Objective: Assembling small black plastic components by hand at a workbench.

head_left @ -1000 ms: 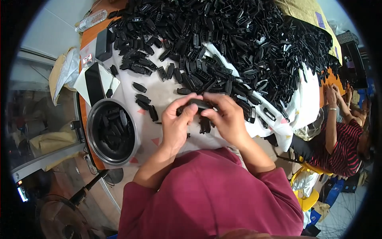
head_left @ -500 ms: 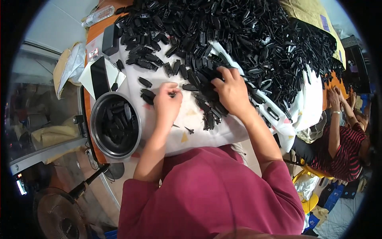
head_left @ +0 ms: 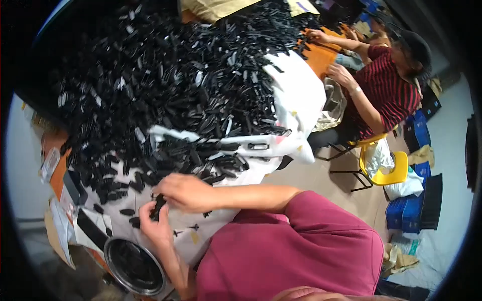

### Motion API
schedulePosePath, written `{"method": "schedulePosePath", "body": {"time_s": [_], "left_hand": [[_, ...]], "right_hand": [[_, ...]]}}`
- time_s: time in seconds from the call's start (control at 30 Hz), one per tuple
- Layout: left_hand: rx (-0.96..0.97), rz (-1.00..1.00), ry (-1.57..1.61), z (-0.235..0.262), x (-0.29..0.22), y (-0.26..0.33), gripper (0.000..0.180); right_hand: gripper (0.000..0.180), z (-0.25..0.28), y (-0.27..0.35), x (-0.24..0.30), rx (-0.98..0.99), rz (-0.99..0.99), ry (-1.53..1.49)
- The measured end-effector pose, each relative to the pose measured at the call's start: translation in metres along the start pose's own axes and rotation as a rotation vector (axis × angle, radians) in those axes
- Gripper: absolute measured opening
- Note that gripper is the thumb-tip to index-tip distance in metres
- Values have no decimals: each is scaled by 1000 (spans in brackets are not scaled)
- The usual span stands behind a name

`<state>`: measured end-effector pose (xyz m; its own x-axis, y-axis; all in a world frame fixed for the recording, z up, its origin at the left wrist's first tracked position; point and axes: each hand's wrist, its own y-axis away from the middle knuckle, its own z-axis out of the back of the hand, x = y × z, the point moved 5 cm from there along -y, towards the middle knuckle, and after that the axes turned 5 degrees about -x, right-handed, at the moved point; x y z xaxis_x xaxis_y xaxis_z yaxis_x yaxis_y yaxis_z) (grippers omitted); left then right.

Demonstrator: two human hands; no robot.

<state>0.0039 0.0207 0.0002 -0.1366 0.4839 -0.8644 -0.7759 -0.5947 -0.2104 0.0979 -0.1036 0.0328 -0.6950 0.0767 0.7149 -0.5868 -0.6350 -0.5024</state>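
One small black part [head_left: 158,205] is held by the left hand [head_left: 156,228] and right hand [head_left: 185,192] together, nearer than the big pile [head_left: 170,80], so gentle, steady holding seems best.

The piece [head_left: 158,204] I grip looks matt plastic; in my view, the pile [head_left: 165,90] at ten o'clock glints glossily, the bowl [head_left: 159,282] at seven is shiny metal.
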Motion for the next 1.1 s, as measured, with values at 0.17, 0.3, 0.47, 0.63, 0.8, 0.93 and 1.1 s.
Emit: {"method": "schedulePosePath", "body": {"time_s": [0.17, 0.3, 0.47, 0.63, 0.8, 0.93, 1.1], "left_hand": [[-61, 452, 874, -4, -8, 2, 28], [-89, 480, 948, -2, -11, 6, 31], [-116, 239, 619, 4, -6, 6, 30], [-83, 202, 472, 2, -15, 5, 29], [-45, 177, 481, 1, -24, 4, 29], [-39, 204, 395, 1, -26, 6, 28], [-73, 209, 269, 9, -20, 9, 26]], "right_hand": [[20, -7, -6, 15, -96, 9, -315], [21, -4, -8, 14, -10, -72, -204], [17, 10, -15, 20, 109, -276, -546], [14, 7, -15, 2, 29, -302, -607], [11, 0, -8, -7, 154, -721, -908], [10, -3, -3, -10, 79, -742, -1006], [13, -12, -3, -12, 125, -745, -1089]]}}
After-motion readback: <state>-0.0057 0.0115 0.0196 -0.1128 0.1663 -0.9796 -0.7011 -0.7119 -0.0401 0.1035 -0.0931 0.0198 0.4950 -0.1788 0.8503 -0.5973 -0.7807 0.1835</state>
